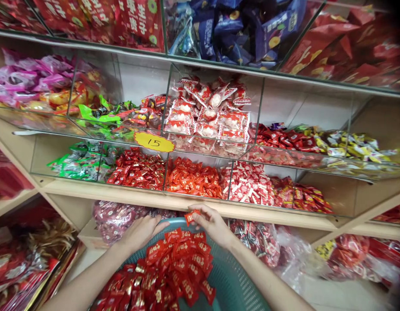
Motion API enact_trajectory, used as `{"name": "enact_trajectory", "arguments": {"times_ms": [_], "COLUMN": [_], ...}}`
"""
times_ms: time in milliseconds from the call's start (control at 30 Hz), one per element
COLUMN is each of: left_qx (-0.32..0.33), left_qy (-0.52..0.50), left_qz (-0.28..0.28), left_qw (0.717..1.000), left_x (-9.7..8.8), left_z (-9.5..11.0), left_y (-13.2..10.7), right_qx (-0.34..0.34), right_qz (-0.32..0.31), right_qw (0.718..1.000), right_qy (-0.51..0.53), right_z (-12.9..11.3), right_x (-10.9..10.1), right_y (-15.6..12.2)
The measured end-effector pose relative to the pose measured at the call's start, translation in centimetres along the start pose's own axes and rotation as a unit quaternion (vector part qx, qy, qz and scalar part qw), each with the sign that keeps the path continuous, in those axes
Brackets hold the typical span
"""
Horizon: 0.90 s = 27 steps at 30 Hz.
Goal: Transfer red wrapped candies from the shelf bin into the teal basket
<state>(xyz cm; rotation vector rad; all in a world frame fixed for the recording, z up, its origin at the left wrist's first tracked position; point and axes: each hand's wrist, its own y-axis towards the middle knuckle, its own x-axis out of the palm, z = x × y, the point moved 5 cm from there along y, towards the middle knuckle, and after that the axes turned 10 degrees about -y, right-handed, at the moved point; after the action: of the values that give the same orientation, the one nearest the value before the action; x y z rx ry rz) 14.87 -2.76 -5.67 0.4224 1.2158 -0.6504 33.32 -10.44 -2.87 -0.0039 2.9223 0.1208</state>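
Observation:
A teal plastic basket with perforated walls sits in front of me, partly filled with red wrapped candies. My left hand grips its far rim on the left side, thumb along the edge and fingers mostly hidden behind it. Over the far rim, a little to the right, my right hand pinches one red wrapped candy between thumb and fingers. Directly above, an orange-red heap of wrapped candies lies in a compartment of the lowest clear bin row.
Clear-walled shelf bins hold red candies, pink-and-white candies and green packets. A yellow price tag reading 15 hangs above. Below the wooden shelf edge stand bulging plastic bags. Gold and red packaging lies at lower left.

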Motion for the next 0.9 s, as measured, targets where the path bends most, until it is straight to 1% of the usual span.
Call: {"name": "enact_trajectory", "arguments": {"times_ms": [100, 200, 267, 333, 367, 433, 533, 633, 700, 767, 900], "left_qx": [0.002, -0.003, -0.003, -0.001, -0.001, -0.001, -0.004, -0.009, -0.011, -0.013, -0.016], "left_qy": [0.01, 0.023, 0.019, 0.012, 0.01, 0.01, 0.014, 0.01, 0.013, 0.018, 0.011], "left_qz": [0.003, 0.006, 0.004, 0.002, 0.001, 0.001, 0.002, 0.0, 0.0, 0.0, -0.001], "left_qw": [1.0, 1.0, 1.0, 1.0, 1.0, 1.0, 1.0, 1.0, 1.0, 1.0, 1.0], "left_x": [0.0, -0.1, -0.1, -0.1, -0.1, 0.0, 0.1, 0.1, 0.1, 0.1, 0.1], "left_z": [0.1, 0.1, 0.1, 0.1, 0.1, 0.0, 0.0, -0.1, -0.1, -0.1, -0.1], "left_y": [-0.1, -0.3, -0.4, -0.4, -0.4, -0.4, -0.4, -0.4, -0.4, -0.4, -0.4], "right_qx": [0.016, 0.011, -0.004, -0.033, -0.055, -0.103, -0.142, -0.132, -0.12, -0.114, -0.111], "right_qz": [-0.01, -0.017, -0.011, 0.005, 0.013, 0.018, -0.001, -0.023, -0.033, -0.036, -0.025], "right_qw": [0.999, 0.998, 1.0, 0.994, 0.984, 0.951, 0.905, 0.873, 0.857, 0.847, 0.838], "right_qy": [0.03, 0.053, 0.012, -0.099, -0.168, -0.292, -0.4, -0.469, -0.5, -0.518, -0.534], "right_z": [0.6, 1.5, 1.8, 1.5, 1.1, 0.0, -1.2, -1.2, -0.9, -0.7, -0.7], "right_x": [0.1, 0.3, 0.2, 0.0, 0.0, 0.1, 0.7, 1.2, 1.4, 1.4, 1.4], "right_y": [0.0, 0.2, 0.2, 0.1, -0.1, -0.5, -1.1, -1.5, -1.6, -1.6, -1.6]}}
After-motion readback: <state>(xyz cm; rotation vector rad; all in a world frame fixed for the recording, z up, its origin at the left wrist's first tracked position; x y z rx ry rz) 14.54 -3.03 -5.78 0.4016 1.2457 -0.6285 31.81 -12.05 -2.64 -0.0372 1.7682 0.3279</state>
